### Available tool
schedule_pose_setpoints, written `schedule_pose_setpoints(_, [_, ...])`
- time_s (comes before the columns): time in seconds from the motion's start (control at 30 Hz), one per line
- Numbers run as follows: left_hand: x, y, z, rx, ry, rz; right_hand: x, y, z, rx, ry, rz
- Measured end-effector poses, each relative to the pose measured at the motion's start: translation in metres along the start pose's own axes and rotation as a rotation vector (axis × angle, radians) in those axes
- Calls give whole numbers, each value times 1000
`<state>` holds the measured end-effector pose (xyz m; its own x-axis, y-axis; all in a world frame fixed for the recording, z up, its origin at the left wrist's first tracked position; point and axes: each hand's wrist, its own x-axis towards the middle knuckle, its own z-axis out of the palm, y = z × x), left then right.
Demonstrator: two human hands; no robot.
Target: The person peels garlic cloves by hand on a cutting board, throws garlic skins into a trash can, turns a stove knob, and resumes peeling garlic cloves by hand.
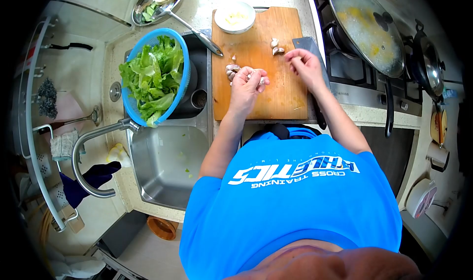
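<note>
My left hand (250,85) is closed over the wooden cutting board (276,100), its fingers curled round a garlic clove (261,81). A small pile of unpeeled garlic cloves (230,71) lies against that hand's left side. Over the board's right part, my right hand (306,68) has thumb and fingers pinched together; whatever is between them is too small to make out. Just beyond it are a few more cloves (278,50). A cleaver (309,44) lies along the board's right edge, partly under my right hand and forearm. At the back, a white bowl (235,28) holds pale pieces.
Left of the board, a blue basket (185,73) of lettuce sits over the sink (165,152), beside the curved faucet (81,157). A ladle (197,33) rests with its handle over the board's edge. On the right stove stands a lidded, steamy pan (369,38), its handle pointing toward me.
</note>
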<state>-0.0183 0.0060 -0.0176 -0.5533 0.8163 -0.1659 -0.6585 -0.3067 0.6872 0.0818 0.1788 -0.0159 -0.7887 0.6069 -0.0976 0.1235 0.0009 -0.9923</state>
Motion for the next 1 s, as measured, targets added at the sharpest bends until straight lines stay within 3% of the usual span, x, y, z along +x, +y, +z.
schedule_pose_setpoints(0.07, [0, 0, -3, 2, -34, -15, 23, 8, -8, -95, 35, -44])
schedule_pose_setpoints(0.13, [0, 1, 0, 6, -69, -30, 34, 7, -9, -634, 81, -329])
schedule_pose_setpoints(0.23, [-2, 3, 9, -27, -62, -70, 35, 1, -1, -887, 86, -356])
schedule_pose_setpoints(0.27, [-3, 5, 12, -13, -44, -83, 36, -4, 1, -882, 61, -243])
schedule_pose_setpoints(0.4, [-3, 5, 12, 16, -8, -103, 22, -6, -1, -880, -27, -167])
schedule_pose_setpoints(0.47, [-2, 4, 9, 8, -7, -120, 11, -7, -1, -556, -74, -72])
schedule_pose_setpoints(0.57, [5, -6, 6, 69, -2, -124, -9, -25, 6, -452, -66, -217])
schedule_pose_setpoints(0.83, [4, -7, 18, 222, 50, -7, -22, -38, 11, -305, -114, -127])
schedule_pose_setpoints(0.9, [2, -4, 25, 587, 99, 224, -22, -38, 9, -200, -196, -50])
schedule_pose_setpoints(0.93, [1, -3, 25, 588, 99, 224, -21, -37, 9, -199, -196, -50])
schedule_pose_setpoints(1.0, [0, -1, 24, 1096, 83, 534, -21, -34, 10, -179, -205, -95])
